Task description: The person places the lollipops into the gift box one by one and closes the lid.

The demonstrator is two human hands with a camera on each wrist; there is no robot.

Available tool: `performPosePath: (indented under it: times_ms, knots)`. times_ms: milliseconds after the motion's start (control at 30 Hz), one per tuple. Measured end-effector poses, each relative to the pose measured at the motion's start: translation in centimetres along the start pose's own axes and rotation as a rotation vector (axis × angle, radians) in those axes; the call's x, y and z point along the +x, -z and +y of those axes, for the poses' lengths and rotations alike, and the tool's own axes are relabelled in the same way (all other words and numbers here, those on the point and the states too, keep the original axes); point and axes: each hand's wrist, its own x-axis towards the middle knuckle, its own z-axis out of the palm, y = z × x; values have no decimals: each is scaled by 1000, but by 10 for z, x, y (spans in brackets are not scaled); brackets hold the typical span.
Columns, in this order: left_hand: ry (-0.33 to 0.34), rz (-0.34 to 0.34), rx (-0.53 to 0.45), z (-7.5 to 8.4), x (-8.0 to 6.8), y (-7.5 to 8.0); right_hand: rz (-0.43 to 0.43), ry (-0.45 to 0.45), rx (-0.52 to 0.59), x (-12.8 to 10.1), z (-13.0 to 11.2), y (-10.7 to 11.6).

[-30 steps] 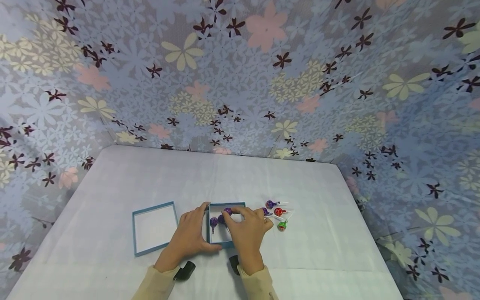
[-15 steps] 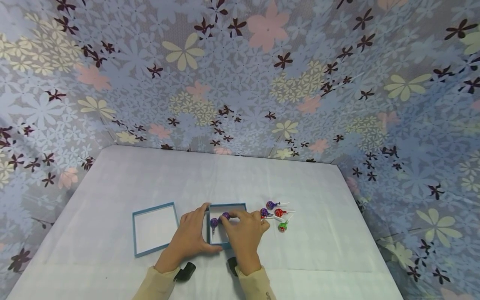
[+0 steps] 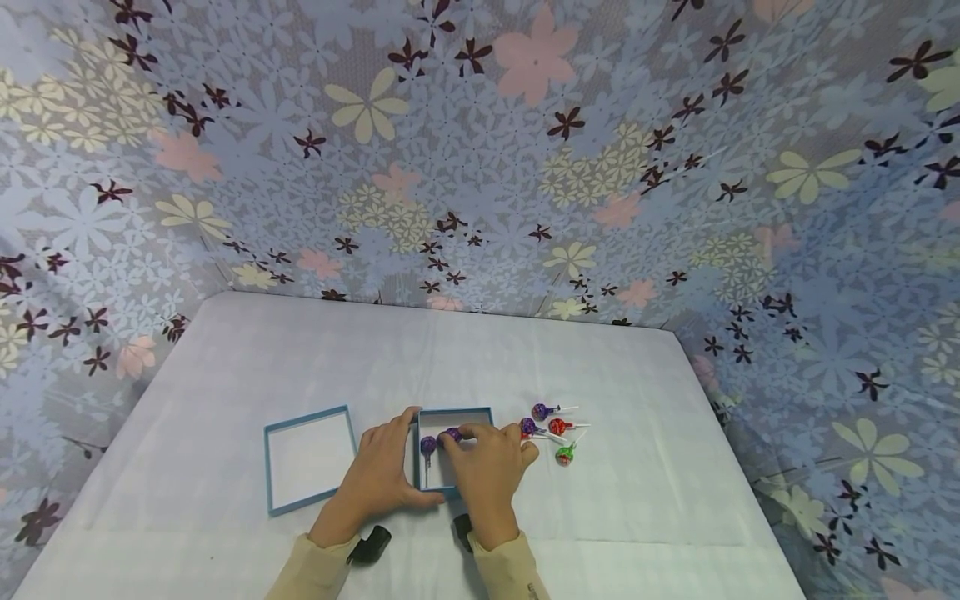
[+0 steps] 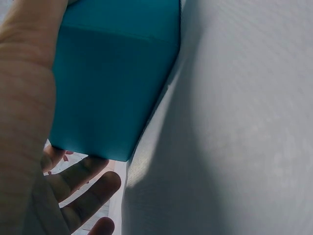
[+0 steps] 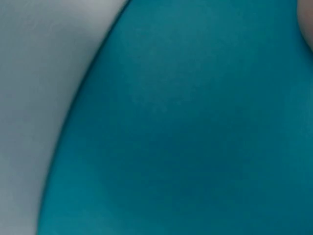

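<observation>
Head view, lower centre of frame: small blue box [image 3: 480, 412] open on the white table [image 3: 450, 350], just left of frame centre-bottom. Left hand [image 3: 382, 473] wraps the box's left wall and near corner, thumb along the near edge, fingers curled on the far-left corner, so it grips the box. The left wrist view confirms this: the teal box wall [image 4: 112, 83] lies against the palm, fingers [image 4: 83, 181] spread below it.

Right hand [image 3: 486, 468] sits over the right half of the box, fingertips curled down on a purple lollipop [image 3: 452, 434] inside. It looks like a pinch, but the contact is too small to confirm. A second purple lollipop [image 3: 427, 445] lies in the box just left of it, stick pointing toward the bottom of the frame. The right wrist view shows only the teal wall [image 5: 195, 127] close up.

Right of the box, loose on the table: purple [image 3: 540, 411], red [image 3: 557, 426] and green [image 3: 563, 455] lollipops, plus one partly hidden behind the right hand [image 3: 528, 426].

Box lid [image 3: 309, 457] lies open side up, left of the left hand, apart from the box.
</observation>
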Motion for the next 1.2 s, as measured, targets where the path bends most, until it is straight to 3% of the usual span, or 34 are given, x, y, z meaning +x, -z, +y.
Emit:
performPosePath:
  times_ms: [333,567,1200]
  knots:
    - [-13,18,-18,4,-1,4,23,-4,-6,1,-2,5]
    - [-3,2,-9,2,0,3,29,24,-69,1,-1,5]
    - [10,-3,6,4,0,3,-102,-6,-171,3,-4,3]
